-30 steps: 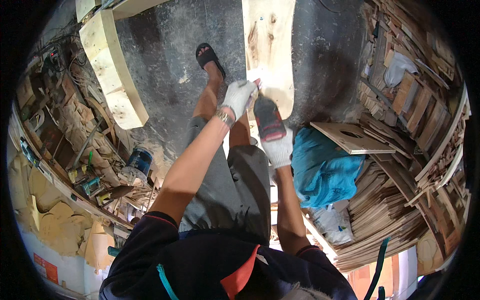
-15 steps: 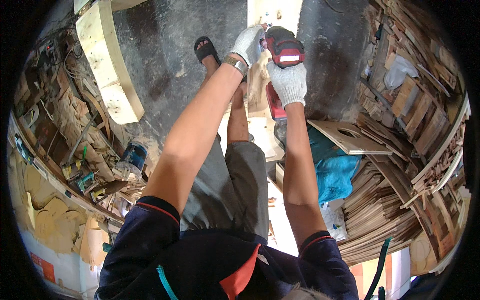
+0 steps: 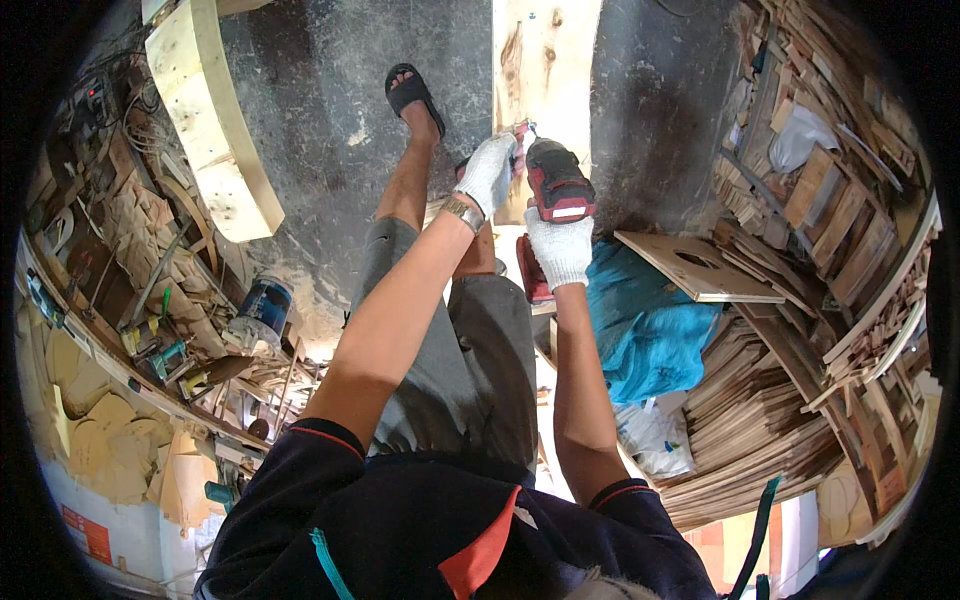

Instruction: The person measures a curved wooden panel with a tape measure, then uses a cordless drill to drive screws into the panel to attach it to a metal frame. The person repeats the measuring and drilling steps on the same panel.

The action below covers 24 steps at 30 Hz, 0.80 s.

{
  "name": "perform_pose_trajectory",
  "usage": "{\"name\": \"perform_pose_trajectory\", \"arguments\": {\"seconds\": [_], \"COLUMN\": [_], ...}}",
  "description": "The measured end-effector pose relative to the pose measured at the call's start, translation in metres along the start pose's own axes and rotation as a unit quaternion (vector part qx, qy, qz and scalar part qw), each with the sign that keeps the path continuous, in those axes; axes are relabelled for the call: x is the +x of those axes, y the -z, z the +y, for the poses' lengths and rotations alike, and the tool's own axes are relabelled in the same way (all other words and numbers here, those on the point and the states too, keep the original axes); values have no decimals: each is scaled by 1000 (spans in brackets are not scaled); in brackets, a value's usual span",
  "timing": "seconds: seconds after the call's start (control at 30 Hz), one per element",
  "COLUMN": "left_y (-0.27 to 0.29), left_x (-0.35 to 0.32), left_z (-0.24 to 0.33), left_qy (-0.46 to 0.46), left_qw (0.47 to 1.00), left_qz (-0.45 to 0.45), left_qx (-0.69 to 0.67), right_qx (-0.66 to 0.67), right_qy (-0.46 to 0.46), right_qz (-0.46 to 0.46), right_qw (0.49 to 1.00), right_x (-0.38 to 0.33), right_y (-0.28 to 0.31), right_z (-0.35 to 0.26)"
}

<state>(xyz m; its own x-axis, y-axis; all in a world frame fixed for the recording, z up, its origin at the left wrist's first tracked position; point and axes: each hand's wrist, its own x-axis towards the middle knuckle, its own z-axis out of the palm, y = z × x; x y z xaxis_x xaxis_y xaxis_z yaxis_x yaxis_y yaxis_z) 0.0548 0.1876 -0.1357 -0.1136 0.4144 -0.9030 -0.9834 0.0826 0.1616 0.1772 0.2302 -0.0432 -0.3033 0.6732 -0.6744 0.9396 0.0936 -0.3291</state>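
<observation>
A pale wooden board (image 3: 548,70) with knots runs away from me at the top centre. My right hand (image 3: 560,250), in a white knit glove, grips a red and black cordless drill (image 3: 560,182) by its handle, with the bit end low over the board. Beside the bit, my left hand (image 3: 488,172), also gloved, has its fingers drawn together at the board's left side. Whatever they pinch is too small to make out. A small blue-tipped spot (image 3: 532,16) shows farther up the board.
A curved, thick wooden piece (image 3: 215,125) stands at the left on the dark floor (image 3: 310,110). Wood offcuts (image 3: 850,210) pile up at the right, near a panel with an oval hole (image 3: 695,267) and teal sheeting (image 3: 645,330). A blue can (image 3: 266,300) sits among scraps at the left.
Both hands and the drill have moved along the board toward my body. More of the board's far part shows now, and my left leg is seen extended to the side.
</observation>
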Motion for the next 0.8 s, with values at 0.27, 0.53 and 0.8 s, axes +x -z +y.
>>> {"name": "perform_pose_trajectory", "arguments": {"seconds": [0.27, 0.53, 0.8], "left_y": [0, -32, -47], "left_x": [8, 13, 31], "left_z": [2, 27, 43], "left_qy": [5, -24, -38], "left_qw": [999, 999, 999], "left_qz": [-32, -20, -36], "left_qx": [1, 44, 10], "right_qx": [6, 48, 83], "right_qy": [18, 53, 57], "right_qz": [-12, 45, 83], "right_qw": [1000, 996, 992], "right_x": [10, 36, 58], "right_y": [14, 25, 33], "right_z": [-5, -24, -39]}}
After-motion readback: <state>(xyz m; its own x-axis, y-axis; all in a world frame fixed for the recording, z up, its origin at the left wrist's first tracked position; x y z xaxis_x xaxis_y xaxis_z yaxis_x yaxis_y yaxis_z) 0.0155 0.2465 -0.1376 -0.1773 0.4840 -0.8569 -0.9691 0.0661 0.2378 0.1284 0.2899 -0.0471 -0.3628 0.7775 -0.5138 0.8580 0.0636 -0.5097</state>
